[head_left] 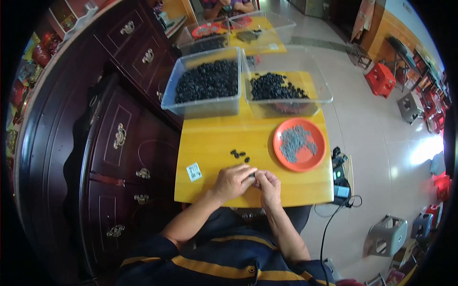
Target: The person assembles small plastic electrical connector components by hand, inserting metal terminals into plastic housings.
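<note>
My left hand (233, 183) and my right hand (269, 188) meet above the near edge of the yellow table (210, 138). Their fingertips are closed in a pinch around a small dark piece (253, 174), mostly hidden by the fingers. Just beyond my left hand lie several loose oval black pieces (237, 155). To the right, an orange-red plate (320, 151) holds a heap of thin grey pin-like parts (296, 142). A white printed label (194, 172) lies flat on the table, left of my hands.
Two clear plastic bins of black pieces stand across the table: a fuller left bin (200, 110) and a right bin (326, 93). A dark wooden cabinet (131, 128) borders the left. A power strip with cables (339, 176) is beside the right edge. Another person (228, 5) sits at the far end.
</note>
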Motion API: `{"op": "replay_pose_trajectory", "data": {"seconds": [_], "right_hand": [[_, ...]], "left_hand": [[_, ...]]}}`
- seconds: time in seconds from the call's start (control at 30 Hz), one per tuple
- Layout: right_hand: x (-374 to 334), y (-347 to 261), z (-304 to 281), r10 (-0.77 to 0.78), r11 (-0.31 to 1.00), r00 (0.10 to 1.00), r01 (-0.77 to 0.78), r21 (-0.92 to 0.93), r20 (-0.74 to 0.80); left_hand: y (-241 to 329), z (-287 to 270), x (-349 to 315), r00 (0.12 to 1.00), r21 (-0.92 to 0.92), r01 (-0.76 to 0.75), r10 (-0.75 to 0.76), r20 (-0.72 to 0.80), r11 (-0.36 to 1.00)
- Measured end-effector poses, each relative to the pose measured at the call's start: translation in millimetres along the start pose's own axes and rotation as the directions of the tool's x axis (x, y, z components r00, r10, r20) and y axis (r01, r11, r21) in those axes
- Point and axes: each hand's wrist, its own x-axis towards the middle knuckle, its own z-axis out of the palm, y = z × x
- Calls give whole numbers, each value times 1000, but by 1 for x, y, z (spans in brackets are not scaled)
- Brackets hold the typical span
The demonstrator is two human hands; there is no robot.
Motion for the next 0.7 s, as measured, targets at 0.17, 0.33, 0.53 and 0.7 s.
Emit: {"op": "replay_pose_trajectory", "data": {"seconds": [0.17, 0.33, 0.53, 0.7], "right_hand": [[9, 5, 0, -43, 995, 999, 45, -90, 30], [18, 3, 4, -62, 986, 989, 83, -148, 136], [11, -2, 7, -106, 936, 980, 155, -317, 168], [17, 3, 7, -249, 840, 955, 297, -455, 163]], "left_hand": [[-2, -4, 4, 996, -7, 70, -69, 48, 998], [-24, -21, 14, 982, 51, 70, -78, 172, 996], [-54, -92, 105, 998, 222, 25, -11, -63, 975], [-86, -127, 161, 977, 364, -5, 83, -198, 931]]}}
